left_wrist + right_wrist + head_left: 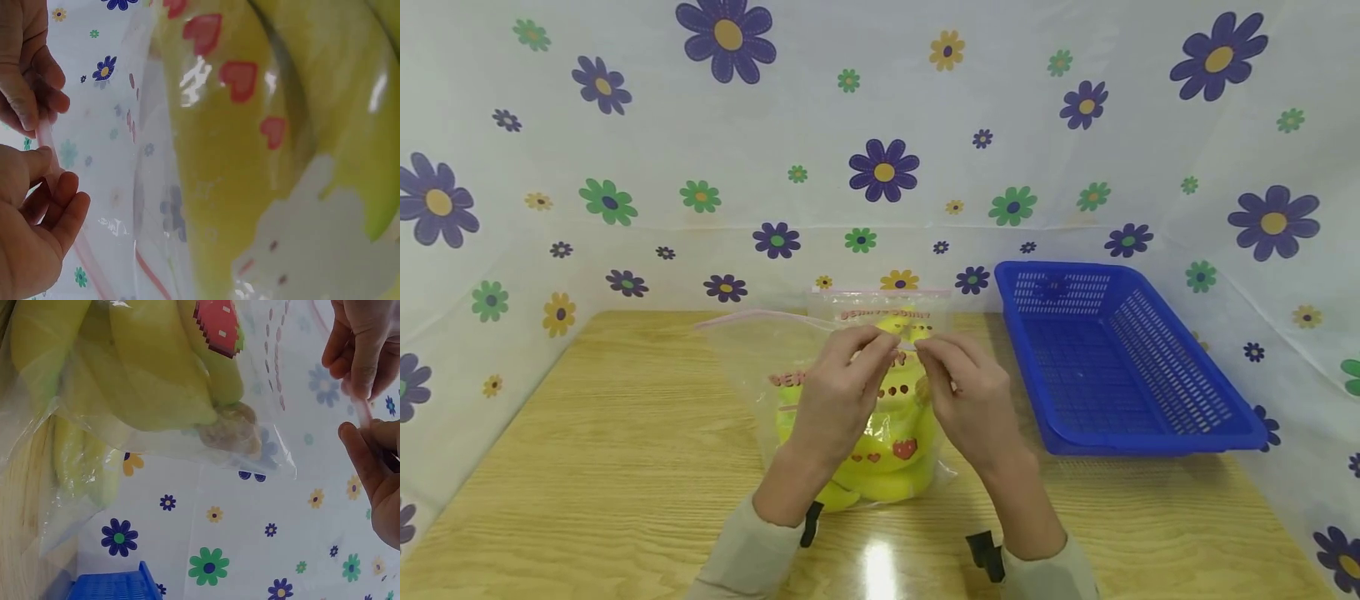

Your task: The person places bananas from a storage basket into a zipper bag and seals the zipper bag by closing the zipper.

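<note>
**Both hands pinch the pink seal strip of a clear bag with yellow toys**

The clear zip bag [850, 417] stands on the wooden counter [625, 467], near the middle and just in front of the person. Inside it are yellow soft toys [887, 467] with red hearts. The left hand [838, 400] and the right hand [973, 400] are both raised at the top edge of the bag, fingertips close together, and each one pinches the pink seal strip [752, 317] between thumb and fingers. So neither hand is relaxed; both are closed on the strip.

The strip runs left to right across the view, from the far left corner of the bag toward the hands. The longer free part lies to the left of the left hand, so this hand is the nearer one to it. The body of the bag hangs below and behind the hands.

The head view shows the whole arrangement, also the blue basket [1150, 417] on the right of the counter, apart from the bag. The left wrist view shows the pinch closely: the strip [47, 147] passes between the fingers of the two hands. The right wrist view shows a brownish lump [234, 428] among the toys at the lower part of the bag, which the head view does not make clear; what it is I cannot tell.
</note>
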Demonstrator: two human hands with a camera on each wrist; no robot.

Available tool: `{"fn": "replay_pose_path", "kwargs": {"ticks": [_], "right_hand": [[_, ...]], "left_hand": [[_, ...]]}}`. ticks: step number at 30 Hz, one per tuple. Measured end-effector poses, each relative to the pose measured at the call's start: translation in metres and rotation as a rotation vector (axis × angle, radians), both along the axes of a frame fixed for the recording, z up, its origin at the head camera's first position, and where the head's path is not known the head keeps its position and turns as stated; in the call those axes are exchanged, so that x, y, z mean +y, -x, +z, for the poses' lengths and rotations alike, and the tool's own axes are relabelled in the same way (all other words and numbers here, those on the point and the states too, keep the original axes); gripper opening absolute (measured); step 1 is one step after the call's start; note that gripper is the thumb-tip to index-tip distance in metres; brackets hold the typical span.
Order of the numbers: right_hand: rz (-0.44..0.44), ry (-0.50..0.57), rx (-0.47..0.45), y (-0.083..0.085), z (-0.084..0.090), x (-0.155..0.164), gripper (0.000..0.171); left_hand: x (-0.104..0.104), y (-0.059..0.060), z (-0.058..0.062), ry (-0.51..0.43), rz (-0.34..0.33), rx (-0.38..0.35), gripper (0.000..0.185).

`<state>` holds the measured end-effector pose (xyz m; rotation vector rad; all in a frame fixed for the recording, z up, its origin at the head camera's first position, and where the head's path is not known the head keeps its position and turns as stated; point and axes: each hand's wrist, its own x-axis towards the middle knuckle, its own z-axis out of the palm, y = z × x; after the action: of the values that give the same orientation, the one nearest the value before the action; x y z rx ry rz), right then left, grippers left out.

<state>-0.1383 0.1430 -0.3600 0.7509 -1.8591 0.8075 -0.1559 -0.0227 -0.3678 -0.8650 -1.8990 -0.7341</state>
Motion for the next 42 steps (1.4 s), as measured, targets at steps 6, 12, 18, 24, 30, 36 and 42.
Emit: {"fn": "replay_pose_path", "kwargs": {"ticks": [6,12,18,24,30,36,42], "right_hand": [[-0.023,0.062,0.017,0.003,0.0,0.004,0.015],[-0.112,0.052,-0.046,-0.004,0.001,0.0,0.014],[-0.102,0.025,-0.053,-0.006,0.001,-0.008,0.012],[-0.109,0.074,-0.054,-0.004,0.002,-0.005,0.012],[-0.113,0.043,-0.085,-0.007,0.0,-0.009,0.011],[-0.095,0.051,-0.051,-0.005,0.001,-0.007,0.011],[-0.093,0.101,-0.094,-0.006,0.002,-0.002,0.011]], "left_hand": [[-0.006,0.0,0.003,0.014,0.009,-0.045,0.014],[-0.004,0.0,0.004,0.031,0.03,0.01,0.014],[-0.002,0.0,0.003,0.036,0.033,0.05,0.015],[-0.009,0.0,0.006,0.018,0.041,0.004,0.013],[-0.009,-0.001,0.006,0.043,0.066,0.042,0.015],[-0.01,-0.001,0.006,0.033,0.047,0.039,0.014],[-0.015,-0.001,0.008,0.016,0.063,0.024,0.015]]}}
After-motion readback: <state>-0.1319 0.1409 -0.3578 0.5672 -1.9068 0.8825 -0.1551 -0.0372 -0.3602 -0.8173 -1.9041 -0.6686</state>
